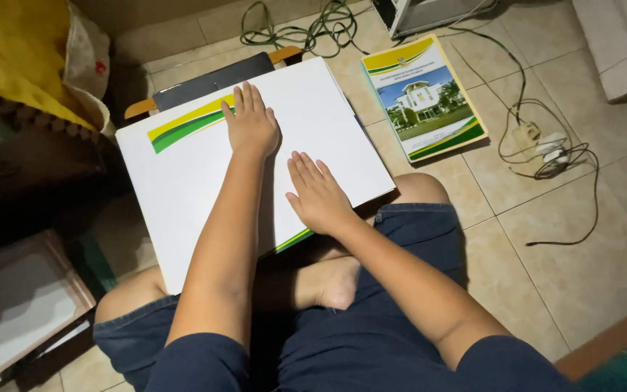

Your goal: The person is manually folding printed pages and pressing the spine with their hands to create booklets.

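A large white cover sheet (328, 123) with a yellow and green curved stripe lies over my crossed legs and a dark board beneath it. My left hand (250, 120) presses flat on its upper part, fingers together, touching the stripe. My right hand (317, 192) lies flat on the sheet's lower middle, fingers spread slightly. Neither hand holds anything.
A bound booklet (424, 98) with a building photo and yellow-green cover lies on the tiled floor to the right. Green and dark cables (306, 29) and a plug adapter (546, 145) trail across the floor. Yellow cloth (16, 51) sits at the left, a flat frame (16, 305) lower left.
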